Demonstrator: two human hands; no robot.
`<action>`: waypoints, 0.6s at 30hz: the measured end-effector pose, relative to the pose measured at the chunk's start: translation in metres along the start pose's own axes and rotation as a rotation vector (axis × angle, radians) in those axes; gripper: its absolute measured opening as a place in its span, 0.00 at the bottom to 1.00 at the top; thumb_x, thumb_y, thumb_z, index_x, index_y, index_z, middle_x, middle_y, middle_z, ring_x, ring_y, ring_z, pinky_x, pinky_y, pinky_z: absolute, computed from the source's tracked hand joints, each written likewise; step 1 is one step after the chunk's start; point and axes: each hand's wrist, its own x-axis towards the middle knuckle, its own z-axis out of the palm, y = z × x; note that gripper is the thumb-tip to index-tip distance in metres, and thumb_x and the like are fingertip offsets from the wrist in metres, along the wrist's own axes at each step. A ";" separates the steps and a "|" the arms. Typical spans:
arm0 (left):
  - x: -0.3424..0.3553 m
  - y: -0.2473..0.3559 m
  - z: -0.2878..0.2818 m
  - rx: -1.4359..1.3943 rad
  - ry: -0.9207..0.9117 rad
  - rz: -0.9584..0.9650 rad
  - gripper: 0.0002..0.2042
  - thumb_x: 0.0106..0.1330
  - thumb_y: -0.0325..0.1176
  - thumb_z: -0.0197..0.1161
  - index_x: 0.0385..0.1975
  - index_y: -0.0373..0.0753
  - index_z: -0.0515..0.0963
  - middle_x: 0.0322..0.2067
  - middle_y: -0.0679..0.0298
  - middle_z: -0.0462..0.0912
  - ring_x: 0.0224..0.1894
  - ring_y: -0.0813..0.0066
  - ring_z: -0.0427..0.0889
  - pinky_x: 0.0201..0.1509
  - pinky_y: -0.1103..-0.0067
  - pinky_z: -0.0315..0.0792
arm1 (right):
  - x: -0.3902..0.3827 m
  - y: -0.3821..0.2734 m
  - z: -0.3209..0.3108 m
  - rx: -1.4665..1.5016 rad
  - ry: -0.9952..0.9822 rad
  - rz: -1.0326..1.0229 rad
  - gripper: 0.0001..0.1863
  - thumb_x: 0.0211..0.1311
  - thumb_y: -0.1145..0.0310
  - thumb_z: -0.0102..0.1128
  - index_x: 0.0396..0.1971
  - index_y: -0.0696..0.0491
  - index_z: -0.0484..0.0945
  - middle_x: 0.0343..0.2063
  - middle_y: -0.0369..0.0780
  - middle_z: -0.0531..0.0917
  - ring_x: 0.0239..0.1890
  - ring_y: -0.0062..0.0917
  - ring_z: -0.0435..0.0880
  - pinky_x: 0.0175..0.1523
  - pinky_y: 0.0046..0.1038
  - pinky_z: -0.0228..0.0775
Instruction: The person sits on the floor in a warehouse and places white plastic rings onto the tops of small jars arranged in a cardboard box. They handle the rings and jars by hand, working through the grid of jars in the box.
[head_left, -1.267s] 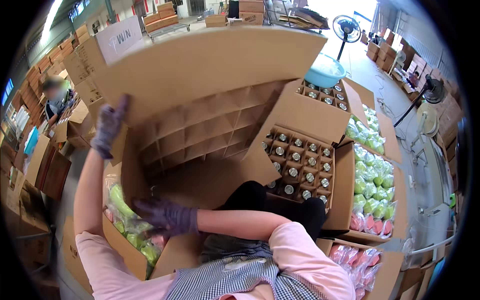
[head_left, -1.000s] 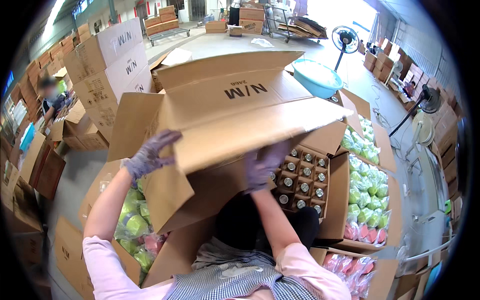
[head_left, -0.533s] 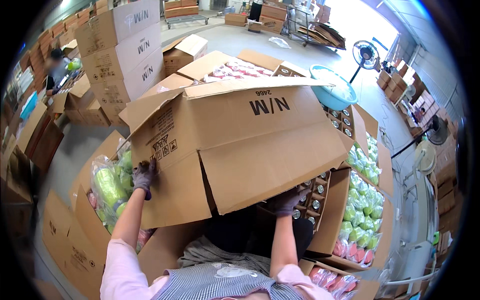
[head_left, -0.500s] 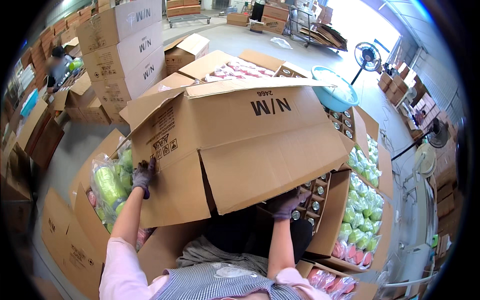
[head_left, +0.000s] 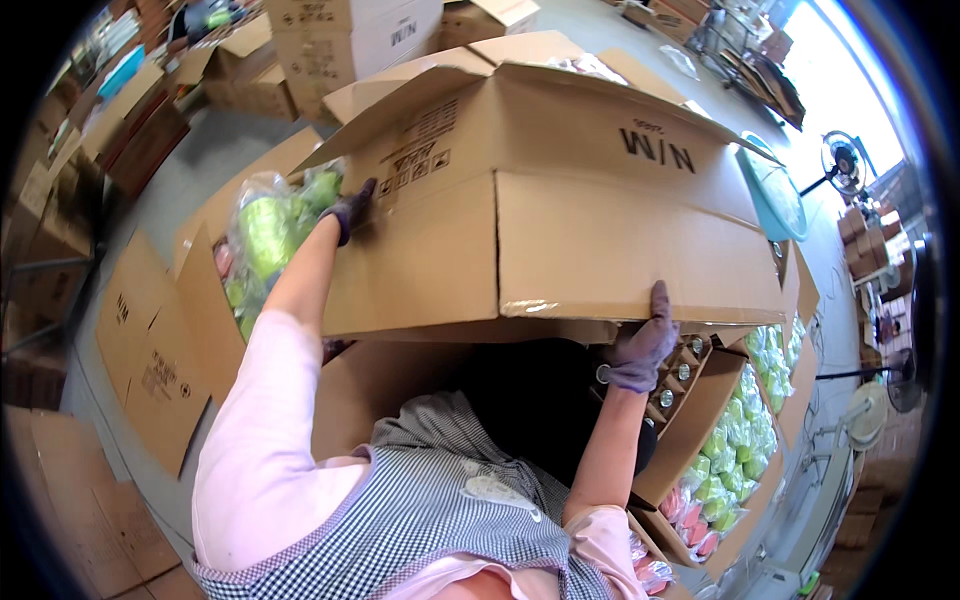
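Note:
A large brown cardboard box (head_left: 600,240) is tilted in front of me, its printing upside down and its far-side flaps spread outward. My left hand (head_left: 350,210), in a purple-grey glove, presses against the box's left side with fingers extended along it. At the near lower edge, my right hand (head_left: 643,347), gloved alike, grips the box, one finger up on its front face and the other fingers partly hidden below. Shiny clear tape (head_left: 530,307) shows along that edge. The inside of the box is hidden from me.
Left of the box lie green items in clear bags (head_left: 265,235). A carton of green and pink wrapped items (head_left: 725,465) stands at right, beside a divided carton of glass pieces (head_left: 683,372). Beyond are a blue basin (head_left: 775,195), a fan (head_left: 843,162) and stacked cartons (head_left: 355,50).
The box has tipped, and the loose near flap and open corner gap now meet closely. My right hand has come from beneath the flap to the near edge. The view has shifted.

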 end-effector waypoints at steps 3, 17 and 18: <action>-0.011 -0.014 -0.023 -0.012 -0.001 -0.056 0.46 0.61 0.72 0.37 0.69 0.38 0.53 0.69 0.47 0.52 0.72 0.55 0.51 0.74 0.67 0.42 | -0.006 0.006 0.020 0.167 0.037 0.084 0.17 0.61 0.67 0.62 0.48 0.57 0.74 0.45 0.41 0.79 0.44 0.26 0.80 0.47 0.30 0.75; -0.109 0.038 -0.149 -0.969 -0.434 0.429 0.25 0.66 0.50 0.61 0.53 0.36 0.74 0.45 0.63 0.82 0.43 0.79 0.81 0.50 0.82 0.76 | 0.007 -0.049 -0.027 0.253 0.047 0.173 0.21 0.64 0.64 0.56 0.53 0.59 0.72 0.47 0.43 0.81 0.48 0.35 0.81 0.55 0.38 0.74; -0.120 0.048 -0.159 -1.080 -0.576 0.344 0.23 0.66 0.47 0.61 0.53 0.36 0.74 0.45 0.63 0.82 0.43 0.79 0.81 0.49 0.82 0.76 | 0.009 -0.045 -0.032 0.277 0.039 0.152 0.21 0.64 0.64 0.55 0.53 0.59 0.72 0.48 0.44 0.80 0.49 0.35 0.80 0.56 0.38 0.73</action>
